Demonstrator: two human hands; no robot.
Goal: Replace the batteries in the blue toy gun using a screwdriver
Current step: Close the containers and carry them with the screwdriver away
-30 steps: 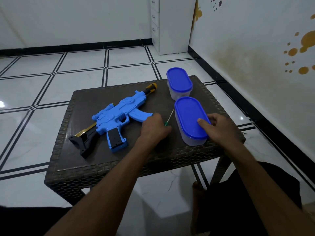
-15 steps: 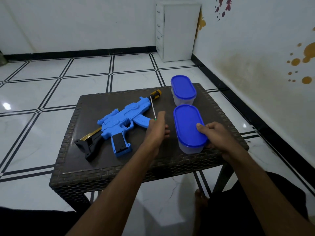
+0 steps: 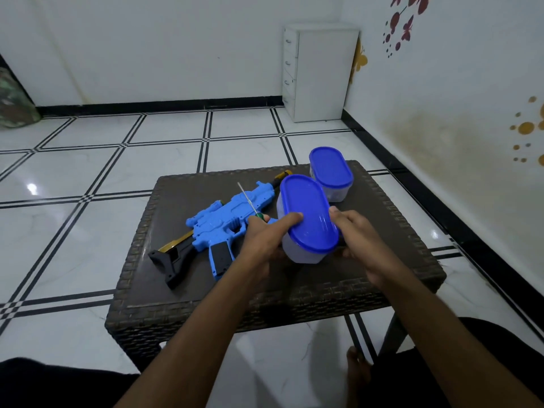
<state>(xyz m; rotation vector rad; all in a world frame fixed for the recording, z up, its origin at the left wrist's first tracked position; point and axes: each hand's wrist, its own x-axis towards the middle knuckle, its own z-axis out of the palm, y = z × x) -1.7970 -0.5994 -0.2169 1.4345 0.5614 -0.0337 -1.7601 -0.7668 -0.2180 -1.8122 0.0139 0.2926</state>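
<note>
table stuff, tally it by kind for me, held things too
blue-lidded containers: 2, the near one held between both hands, left hand and right hand; the far one on the table
blue toy gun: 1
screwdriver: 1, in the left hand
total: 4

No readable text, labels, brands or numbers showing anywhere; toy gun (image 3: 226,228), container lids, cabinet and wall bearing no legible writing, only decorative stickers.
</note>
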